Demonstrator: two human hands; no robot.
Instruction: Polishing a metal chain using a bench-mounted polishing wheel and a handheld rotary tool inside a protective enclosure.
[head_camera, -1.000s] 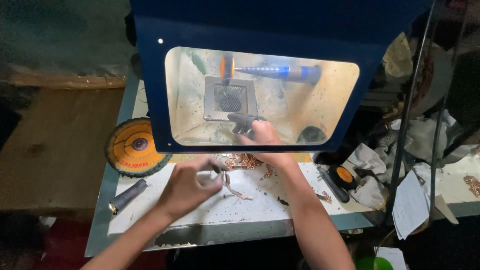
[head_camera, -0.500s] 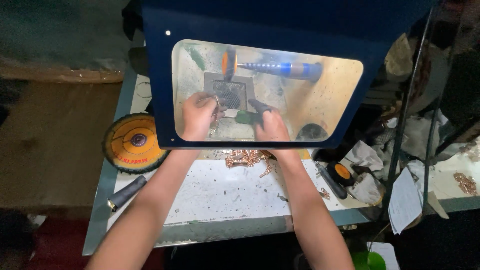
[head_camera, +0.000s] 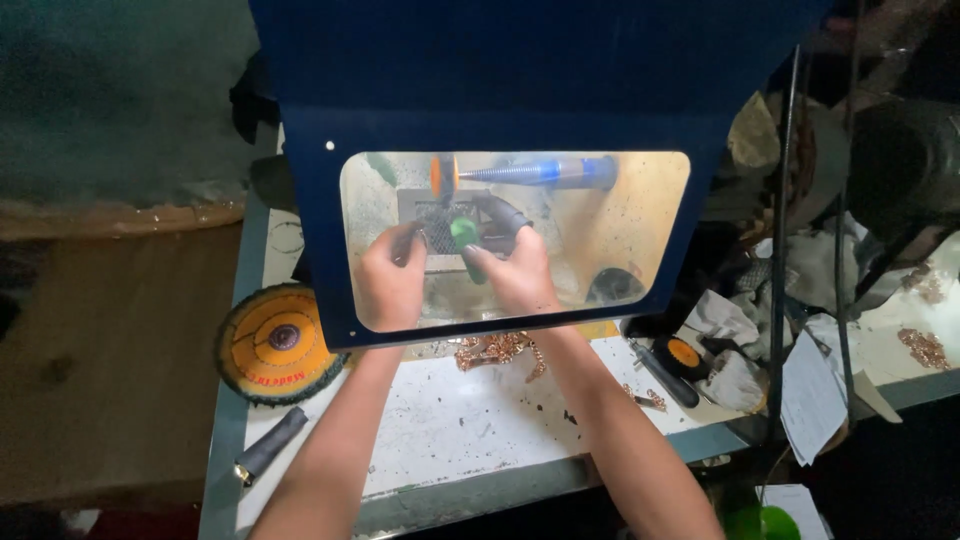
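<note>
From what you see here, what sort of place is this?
Probably a small jewellery polishing workshop: both hands work behind a blue hood with a clear window, near a tapered polishing spindle; copper-coloured chains and a yellow buffing wheel lie on the bench.

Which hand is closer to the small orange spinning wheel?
Left. The left hand is just below the small orange wheel, slightly to its left. The right hand, holding a green piece, sits farther right.

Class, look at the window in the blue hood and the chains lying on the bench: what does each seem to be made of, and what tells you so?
Window: probably clear plastic sheet, scuffed and dusty; both hands show through it. Chains: metal, likely copper or rose-toned, judging by the shiny reddish links; the exact alloy cannot be told.
</note>
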